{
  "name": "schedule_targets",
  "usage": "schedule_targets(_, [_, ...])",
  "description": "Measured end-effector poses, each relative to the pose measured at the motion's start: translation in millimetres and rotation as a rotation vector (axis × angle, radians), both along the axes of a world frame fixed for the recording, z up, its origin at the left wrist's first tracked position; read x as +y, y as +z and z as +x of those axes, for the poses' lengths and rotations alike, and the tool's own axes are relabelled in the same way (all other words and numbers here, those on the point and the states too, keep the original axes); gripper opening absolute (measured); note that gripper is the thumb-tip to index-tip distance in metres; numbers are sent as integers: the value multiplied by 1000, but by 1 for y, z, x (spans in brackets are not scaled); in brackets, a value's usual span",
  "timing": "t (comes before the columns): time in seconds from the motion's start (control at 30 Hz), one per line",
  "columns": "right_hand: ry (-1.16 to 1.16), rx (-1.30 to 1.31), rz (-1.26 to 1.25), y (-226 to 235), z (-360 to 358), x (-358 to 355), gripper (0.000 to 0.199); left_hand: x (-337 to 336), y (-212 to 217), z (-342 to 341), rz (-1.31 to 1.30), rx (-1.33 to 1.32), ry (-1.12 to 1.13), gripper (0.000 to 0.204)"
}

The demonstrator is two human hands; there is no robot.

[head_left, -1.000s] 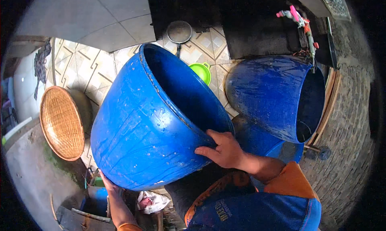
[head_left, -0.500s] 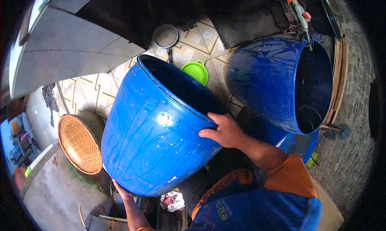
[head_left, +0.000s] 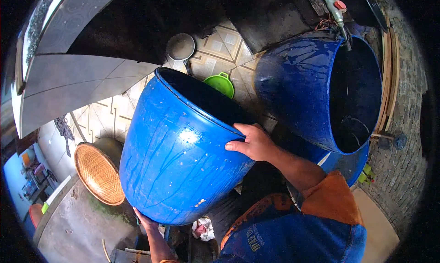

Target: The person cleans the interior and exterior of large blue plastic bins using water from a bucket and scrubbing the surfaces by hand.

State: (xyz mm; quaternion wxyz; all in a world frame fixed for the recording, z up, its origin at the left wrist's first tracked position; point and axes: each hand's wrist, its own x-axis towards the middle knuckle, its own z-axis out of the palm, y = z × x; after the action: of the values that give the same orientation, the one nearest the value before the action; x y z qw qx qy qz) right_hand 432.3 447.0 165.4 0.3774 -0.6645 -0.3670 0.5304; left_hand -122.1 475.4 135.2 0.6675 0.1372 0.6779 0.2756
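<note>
A large blue plastic barrel, wet and speckled, is held tilted in front of me, its dark open mouth facing up and away. My right hand grips the rim on the near right side, thumb on the outer wall and fingers over the edge. Under the barrel's lower left end is my left hand, supporting the base; its fingers are partly hidden beneath. To the right stands a second blue barrel, open, with a tap over its mouth.
A woven bamboo basket leans at the left beside the concrete ledge. Beyond the barrel, a frying pan and a green plastic basin lie on the tiled floor. Wooden planks stand along the rough wall at right.
The view has shifted slightly, so the surroundings appear displaced. Both hands keep the same hold on the barrel, which stays at nearly the same tilt.
</note>
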Motion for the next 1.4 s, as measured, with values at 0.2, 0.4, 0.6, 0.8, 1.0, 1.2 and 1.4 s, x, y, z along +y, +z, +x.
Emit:
schedule_targets(0.2, [14, 44, -45, -6, 8, -3, 28, 5, 6, 7, -28, 25, 31, 90])
schedule_targets(0.4, [22, 116, -74, -1, 14, -1, 28, 14, 21, 14, 12, 8, -6, 90])
schedule_targets(0.6, [12, 126, -80, 6, 24, 1, 29, 20, 46, 42, 25, -7, -35, 89])
schedule_targets(0.8, [-40, 223, -63, 0, 31, -3, 29, 28, 65, 50, 55, 56, -68, 87])
schedule_targets(1.0, [-137, 308, -63, -3, 47, -8, 31, 40, 93, 86, 106, 65, -112, 84])
schedule_targets(1.2, [-169, 424, -59, -16, 62, -16, 34, 43, 114, 70, 163, 104, -130, 82])
schedule_targets(1.4, [-254, 522, -3, -25, 75, -25, 34, 49, 148, 102, 190, 177, -140, 82])
